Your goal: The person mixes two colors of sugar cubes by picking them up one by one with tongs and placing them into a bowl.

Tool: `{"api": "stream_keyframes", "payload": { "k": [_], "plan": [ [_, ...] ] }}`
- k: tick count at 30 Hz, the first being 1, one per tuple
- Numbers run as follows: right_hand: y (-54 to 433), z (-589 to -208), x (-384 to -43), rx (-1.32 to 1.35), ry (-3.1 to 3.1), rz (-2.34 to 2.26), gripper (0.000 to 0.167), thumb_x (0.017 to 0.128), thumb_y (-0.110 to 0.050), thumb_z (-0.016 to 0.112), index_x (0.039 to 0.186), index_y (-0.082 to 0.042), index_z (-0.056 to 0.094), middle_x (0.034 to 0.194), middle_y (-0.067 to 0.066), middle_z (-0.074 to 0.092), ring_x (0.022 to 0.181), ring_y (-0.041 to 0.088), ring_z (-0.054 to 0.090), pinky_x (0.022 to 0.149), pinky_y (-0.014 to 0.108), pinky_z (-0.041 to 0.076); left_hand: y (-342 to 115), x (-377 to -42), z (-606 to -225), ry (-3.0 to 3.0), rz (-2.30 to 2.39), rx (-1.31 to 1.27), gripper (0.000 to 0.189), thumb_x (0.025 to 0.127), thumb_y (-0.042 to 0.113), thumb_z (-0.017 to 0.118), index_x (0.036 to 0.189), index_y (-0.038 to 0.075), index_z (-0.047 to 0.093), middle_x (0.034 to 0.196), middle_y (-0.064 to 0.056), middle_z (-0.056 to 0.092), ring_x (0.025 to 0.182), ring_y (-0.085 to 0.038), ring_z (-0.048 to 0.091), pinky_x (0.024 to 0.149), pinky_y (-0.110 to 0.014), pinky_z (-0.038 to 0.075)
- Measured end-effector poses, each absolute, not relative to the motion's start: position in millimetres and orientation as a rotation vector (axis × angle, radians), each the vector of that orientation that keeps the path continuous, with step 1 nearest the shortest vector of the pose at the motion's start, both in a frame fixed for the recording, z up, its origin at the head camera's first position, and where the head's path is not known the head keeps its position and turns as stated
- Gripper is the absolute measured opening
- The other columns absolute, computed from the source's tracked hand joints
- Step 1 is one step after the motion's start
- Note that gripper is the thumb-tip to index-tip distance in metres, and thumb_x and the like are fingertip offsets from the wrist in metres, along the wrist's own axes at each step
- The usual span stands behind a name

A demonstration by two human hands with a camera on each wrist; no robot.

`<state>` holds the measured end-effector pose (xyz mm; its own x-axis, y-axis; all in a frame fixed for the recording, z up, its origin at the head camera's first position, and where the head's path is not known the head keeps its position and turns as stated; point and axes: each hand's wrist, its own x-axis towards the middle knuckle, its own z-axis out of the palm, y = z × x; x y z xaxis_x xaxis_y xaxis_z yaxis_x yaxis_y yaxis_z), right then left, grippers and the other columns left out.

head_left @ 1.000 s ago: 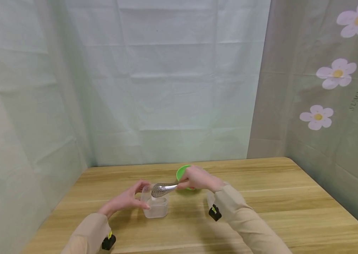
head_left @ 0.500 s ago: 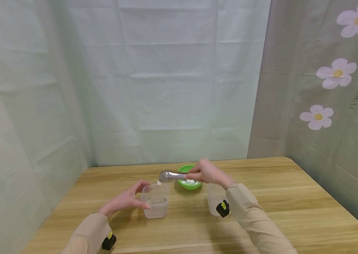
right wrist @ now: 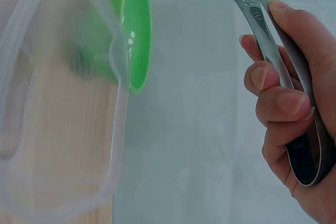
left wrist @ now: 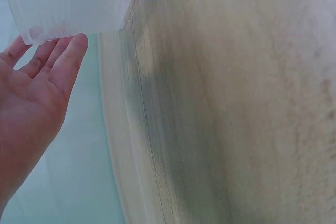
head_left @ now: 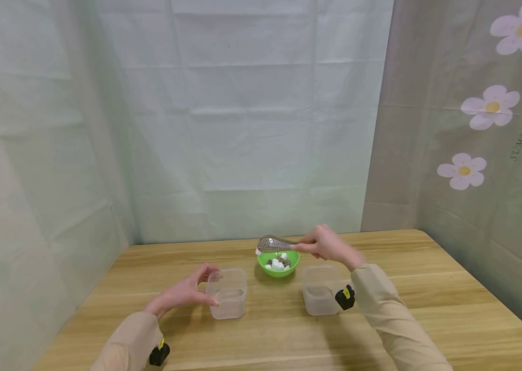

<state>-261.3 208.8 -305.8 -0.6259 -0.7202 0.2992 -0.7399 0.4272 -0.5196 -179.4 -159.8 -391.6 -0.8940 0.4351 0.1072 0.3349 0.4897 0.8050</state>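
My right hand [head_left: 328, 245] grips a pair of perforated metal tongs [right wrist: 268, 35], whose heads hang over the back left of a green bowl [head_left: 278, 273]. A small white piece [head_left: 258, 251] shows at the tongs' tip. Several white cubes [head_left: 277, 266] and some brown bits lie in the bowl. My left hand [head_left: 186, 291] holds the left clear plastic container [head_left: 230, 309] at its left side, thumb in front and fingers behind. In the left wrist view, fingertips [left wrist: 79, 43] touch that container's wall.
A second clear plastic container [head_left: 321, 304] stands to the right, in front of the bowl and beside my right forearm. Everything is on a wooden table [head_left: 270, 335]. Pale curtains [head_left: 251, 129] hang behind and at both sides.
My right hand has lifted the tongs with the white piece out of the left container and moved them right, back over the bowl. My left hand has stayed at its container.
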Motion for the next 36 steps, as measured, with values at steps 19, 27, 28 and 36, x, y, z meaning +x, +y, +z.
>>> {"api": "stream_keyframes", "payload": {
  "k": [19,27,28,36],
  "plan": [
    [234.5,-311.8,-269.0,1.205,-2.662,0.607,0.018,0.086,-0.026,0.063,0.07,-0.018,0.069,0.044,-0.008,0.043,0.036,0.003,0.032,0.038,0.019,0.029,-159.9,-179.1,-389.8,2.585,1.375,0.677,0.072,0.074,0.017,0.075,0.129,0.001,0.032,0.128,-0.015,0.038,0.117,-0.035,0.032,0.089,-0.048,0.037],
    [234.6,-312.3,-269.5,1.152,-2.7,0.532,0.025,0.085,-0.028,0.064,0.062,-0.02,0.065,0.045,-0.011,0.044,0.038,0.004,0.035,0.038,0.019,0.028,-158.2,-177.2,-386.9,2.578,1.377,0.671,0.07,0.075,0.016,0.075,0.129,0.002,0.033,0.129,-0.015,0.037,0.117,-0.035,0.032,0.088,-0.045,0.038],
    [234.5,-312.4,-269.5,1.15,-2.703,0.53,0.023,0.084,-0.028,0.064,0.063,-0.019,0.066,0.047,-0.011,0.047,0.038,0.005,0.036,0.038,0.019,0.029,-158.2,-177.2,-386.9,2.579,1.376,0.67,0.07,0.075,0.016,0.075,0.129,0.002,0.033,0.129,-0.015,0.037,0.117,-0.035,0.032,0.087,-0.044,0.039],
    [231.9,-312.7,-268.9,1.114,-2.742,0.508,0.016,0.084,-0.027,0.065,0.079,-0.013,0.073,0.059,-0.012,0.056,0.04,0.006,0.042,0.037,0.02,0.031,-158.7,-177.4,-387.6,2.575,1.377,0.671,0.072,0.074,0.018,0.075,0.13,0.002,0.032,0.129,-0.015,0.037,0.117,-0.036,0.031,0.088,-0.046,0.038]
  ]
}}
